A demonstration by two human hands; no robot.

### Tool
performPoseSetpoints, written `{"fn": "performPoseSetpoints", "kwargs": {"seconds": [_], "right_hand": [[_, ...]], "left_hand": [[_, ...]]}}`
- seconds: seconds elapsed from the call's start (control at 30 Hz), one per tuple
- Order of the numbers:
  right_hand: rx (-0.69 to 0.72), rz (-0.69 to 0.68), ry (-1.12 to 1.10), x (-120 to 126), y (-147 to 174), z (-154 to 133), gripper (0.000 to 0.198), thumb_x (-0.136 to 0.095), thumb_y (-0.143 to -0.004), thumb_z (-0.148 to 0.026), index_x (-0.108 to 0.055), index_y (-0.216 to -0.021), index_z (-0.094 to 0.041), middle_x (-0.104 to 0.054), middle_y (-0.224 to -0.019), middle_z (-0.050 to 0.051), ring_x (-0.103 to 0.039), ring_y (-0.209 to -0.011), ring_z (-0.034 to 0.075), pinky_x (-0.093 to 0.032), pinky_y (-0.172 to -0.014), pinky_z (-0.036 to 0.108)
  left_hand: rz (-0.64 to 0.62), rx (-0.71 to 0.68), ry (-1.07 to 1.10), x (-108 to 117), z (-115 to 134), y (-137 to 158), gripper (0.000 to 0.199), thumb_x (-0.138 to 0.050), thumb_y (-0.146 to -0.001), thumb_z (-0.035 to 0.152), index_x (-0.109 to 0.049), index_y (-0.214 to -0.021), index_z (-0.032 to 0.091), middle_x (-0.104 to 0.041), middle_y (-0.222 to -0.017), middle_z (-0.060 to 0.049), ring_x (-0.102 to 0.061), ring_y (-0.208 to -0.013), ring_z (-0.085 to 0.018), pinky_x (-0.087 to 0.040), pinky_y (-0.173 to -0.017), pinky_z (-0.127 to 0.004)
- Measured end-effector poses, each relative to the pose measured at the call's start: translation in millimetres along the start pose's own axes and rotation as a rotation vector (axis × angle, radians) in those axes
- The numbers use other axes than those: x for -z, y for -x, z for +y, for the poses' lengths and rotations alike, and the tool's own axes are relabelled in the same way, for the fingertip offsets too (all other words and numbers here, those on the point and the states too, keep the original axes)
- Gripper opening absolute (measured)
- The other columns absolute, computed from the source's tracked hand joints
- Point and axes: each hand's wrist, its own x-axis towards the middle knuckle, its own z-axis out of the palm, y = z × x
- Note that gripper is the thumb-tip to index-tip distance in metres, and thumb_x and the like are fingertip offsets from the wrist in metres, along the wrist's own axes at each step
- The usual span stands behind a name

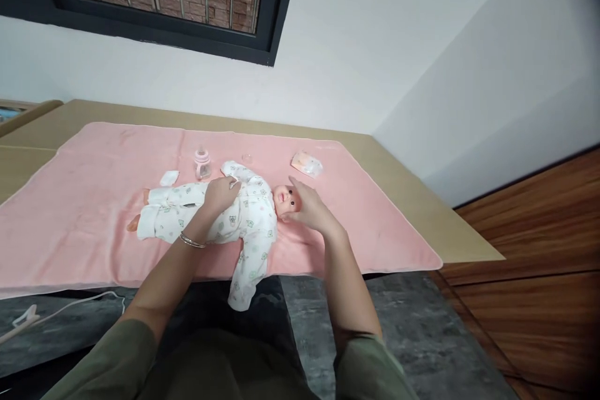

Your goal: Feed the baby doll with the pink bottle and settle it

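Doll (283,197) in creased pyjamas (254,220) (printed).

No text, label, brand, number or sign can be read; the small green and grey motifs on the white cloth suit (255,215) of the plastic baby doll (282,199) show no legible lettering; any print on the crinkled, shiny white-and-orange packet (307,164), beyond the doll's head, is too small to make out; the same holds for the pink-and-clear plastic bottle with a handle (202,164), beyond the doll's waist.
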Motion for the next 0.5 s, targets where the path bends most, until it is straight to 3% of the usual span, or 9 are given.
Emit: {"fn": "performPoseSetpoints", "kwargs": {"seconds": [0.17, 0.3, 0.5], "right_hand": [[0.111, -0.218, 0.180, 13.0, -27.8, -8.9, 0.094, -0.080, -0.062, -0.033, -0.044, -0.148, -0.025, -0.048, -0.150, 0.011, -0.043, -0.139, 0.031, -0.021, -0.122, 0.057], [0.127, -0.238, 0.233, 10.5, -34.0, -13.9, 0.094, -0.080, -0.059, -0.032, -0.047, -0.146, -0.020, -0.054, -0.143, 0.011, -0.052, -0.126, 0.028, -0.040, -0.110, 0.042], [0.149, -0.126, 0.221, -8.2, -37.9, -13.3, 0.047, -0.064, -0.084, -0.047, -0.062, -0.125, -0.023, -0.065, -0.128, 0.004, -0.059, -0.114, 0.022, -0.043, -0.096, 0.033]], "left_hand": [[0.009, 0.006, 0.008, 0.9, 0.6, 0.1, 0.037, -0.047, -0.095, 0.039, -0.076, -0.108, 0.019, -0.077, -0.112, -0.010, -0.068, -0.105, -0.027, -0.048, -0.089, -0.033], [0.013, 0.001, 0.010, 0.1, -0.2, 0.2, 0.038, -0.046, -0.096, 0.040, -0.075, -0.109, 0.020, -0.077, -0.111, -0.009, -0.068, -0.105, -0.026, -0.048, -0.088, -0.032], [0.011, -0.007, 0.004, -1.3, -0.8, 0.0, 0.039, -0.045, -0.095, 0.040, -0.075, -0.107, 0.020, -0.077, -0.109, -0.009, -0.068, -0.103, -0.026, -0.047, -0.086, -0.033]]}}
